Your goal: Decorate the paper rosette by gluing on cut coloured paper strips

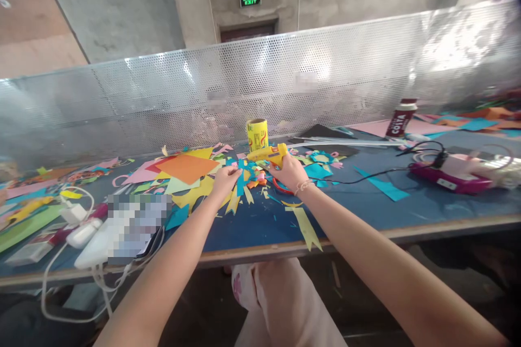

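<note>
My right hand [292, 173] is wrapped around a yellow glue gun [264, 154], its nozzle pointing left. Between the pinched fingers of my left hand [224, 181] is a blue paper strip [240, 179], just below and left of the nozzle. Small colourful paper scraps [256, 173] lie between the two hands, partly hidden by the glue gun and fingers. A blue paper flower shape [321, 158] rests to the right of my right hand. Orange paper [187, 166] and yellow pieces are spread to the left of my left hand.
Behind the hands stands a yellow can [257, 134]. At the right are a dark red bottle [401, 119] and a magenta power strip [451, 180] with a black cable. White chargers, cords and a blurred device lie at the left. A perforated metal screen [163, 92] closes the table's back.
</note>
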`<state>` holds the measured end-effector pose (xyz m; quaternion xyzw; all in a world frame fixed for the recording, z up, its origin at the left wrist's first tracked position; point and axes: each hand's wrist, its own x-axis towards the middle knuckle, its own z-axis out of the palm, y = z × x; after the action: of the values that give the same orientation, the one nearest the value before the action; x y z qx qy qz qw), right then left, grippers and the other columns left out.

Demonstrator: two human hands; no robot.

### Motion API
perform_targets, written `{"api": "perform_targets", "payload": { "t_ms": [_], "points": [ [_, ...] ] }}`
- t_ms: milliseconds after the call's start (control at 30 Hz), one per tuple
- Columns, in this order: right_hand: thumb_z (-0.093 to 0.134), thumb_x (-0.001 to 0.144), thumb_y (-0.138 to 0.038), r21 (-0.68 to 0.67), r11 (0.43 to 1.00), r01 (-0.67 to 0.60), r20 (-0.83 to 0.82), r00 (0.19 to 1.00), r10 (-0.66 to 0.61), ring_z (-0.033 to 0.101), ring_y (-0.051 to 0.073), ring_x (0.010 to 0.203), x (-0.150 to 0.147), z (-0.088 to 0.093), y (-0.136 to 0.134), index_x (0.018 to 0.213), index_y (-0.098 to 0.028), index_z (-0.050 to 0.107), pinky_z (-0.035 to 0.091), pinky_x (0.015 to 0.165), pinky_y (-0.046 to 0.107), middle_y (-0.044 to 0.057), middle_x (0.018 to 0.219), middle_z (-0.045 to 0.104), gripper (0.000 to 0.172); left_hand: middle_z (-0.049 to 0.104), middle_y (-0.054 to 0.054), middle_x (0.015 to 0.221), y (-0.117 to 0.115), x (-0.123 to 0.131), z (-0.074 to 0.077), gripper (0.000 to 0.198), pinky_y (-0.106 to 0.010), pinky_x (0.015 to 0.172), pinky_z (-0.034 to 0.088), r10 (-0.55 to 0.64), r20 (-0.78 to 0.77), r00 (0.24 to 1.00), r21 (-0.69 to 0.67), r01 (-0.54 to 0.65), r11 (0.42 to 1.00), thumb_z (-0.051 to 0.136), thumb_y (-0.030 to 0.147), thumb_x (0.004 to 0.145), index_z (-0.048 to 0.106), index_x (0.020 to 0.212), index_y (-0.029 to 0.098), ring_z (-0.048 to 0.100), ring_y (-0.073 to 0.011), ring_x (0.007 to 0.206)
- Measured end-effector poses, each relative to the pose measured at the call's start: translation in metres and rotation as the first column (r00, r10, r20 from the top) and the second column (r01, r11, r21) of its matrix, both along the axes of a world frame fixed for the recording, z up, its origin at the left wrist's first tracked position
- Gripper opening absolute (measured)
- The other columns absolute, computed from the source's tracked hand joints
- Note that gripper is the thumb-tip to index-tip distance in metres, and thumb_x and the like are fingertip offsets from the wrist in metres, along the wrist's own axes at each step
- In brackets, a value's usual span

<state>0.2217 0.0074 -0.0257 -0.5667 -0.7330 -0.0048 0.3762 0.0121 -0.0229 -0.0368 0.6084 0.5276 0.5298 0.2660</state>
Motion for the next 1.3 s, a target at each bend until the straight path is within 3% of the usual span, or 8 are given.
{"api": "perform_targets", "payload": {
  "t_ms": [133, 333, 700, 1033, 1300],
  "points": [
    [0.054, 0.081, -0.037, -0.027, 1.000, 0.013, 0.024, 1.000, -0.012, 0.062, 0.028, 0.089, -0.0006, -0.0003, -0.0002, 0.102, -0.013, 0.057, 0.046, 0.074, 0.036, 0.016, 0.096, 0.065, 0.032, 0.043, 0.002, 0.048, -0.0016, 0.0010, 0.0010, 0.031, -0.026, 0.052, 0.028, 0.014, -0.101, 0.995, 0.050, -0.009, 0.999, 0.060, 0.035, 0.076, 0.052, 0.052, 0.018, 0.040, -0.0121, 0.049],
    [0.054, 0.080, -0.034, -0.019, 1.000, -0.009, 0.010, 1.000, 0.009, 0.062, 0.026, 0.086, 0.0002, -0.0012, 0.0022, 0.098, -0.015, 0.057, 0.045, 0.069, 0.034, 0.014, 0.092, 0.065, 0.026, 0.037, 0.003, 0.046, -0.0034, 0.0025, 0.0037, 0.034, -0.026, 0.051, 0.024, -0.020, -0.085, 0.996, 0.060, 0.025, 0.998, 0.062, 0.038, 0.074, 0.048, 0.049, 0.019, 0.035, -0.0117, 0.048],
    [0.054, 0.079, -0.032, 0.024, 0.999, -0.024, 0.008, 1.000, 0.024, 0.061, 0.024, 0.081, 0.0007, -0.0036, 0.0048, 0.098, -0.016, 0.058, 0.045, 0.067, 0.034, 0.012, 0.087, 0.064, 0.025, 0.038, 0.003, 0.046, -0.0025, 0.0029, 0.0036, 0.031, -0.026, 0.052, 0.025, -0.021, -0.095, 0.995, 0.047, 0.025, 0.999, 0.059, 0.031, 0.078, 0.050, 0.052, 0.019, 0.037, -0.0117, 0.048],
    [0.055, 0.077, -0.035, 0.058, 0.998, -0.037, -0.022, 0.999, 0.038, 0.060, 0.023, 0.076, 0.0027, -0.0064, 0.0094, 0.094, -0.017, 0.059, 0.045, 0.064, 0.032, 0.010, 0.081, 0.064, 0.026, 0.043, 0.002, 0.049, -0.0012, 0.0004, 0.0025, 0.030, -0.027, 0.051, 0.028, -0.004, -0.074, 0.997, 0.048, 0.008, 0.999, 0.061, 0.036, 0.077, 0.053, 0.054, 0.019, 0.039, -0.0122, 0.047],
    [0.055, 0.079, -0.034, -0.012, 1.000, 0.000, 0.019, 1.000, 0.000, 0.062, 0.024, 0.079, 0.0034, -0.0027, 0.0070, 0.096, -0.014, 0.059, 0.046, 0.067, 0.033, 0.012, 0.086, 0.065, 0.026, 0.041, 0.002, 0.050, -0.0023, 0.0007, 0.0032, 0.032, -0.025, 0.050, 0.029, 0.000, -0.103, 0.995, 0.073, 0.008, 0.997, 0.060, 0.035, 0.079, 0.049, 0.054, 0.019, 0.039, -0.0115, 0.048]
  ]
}}
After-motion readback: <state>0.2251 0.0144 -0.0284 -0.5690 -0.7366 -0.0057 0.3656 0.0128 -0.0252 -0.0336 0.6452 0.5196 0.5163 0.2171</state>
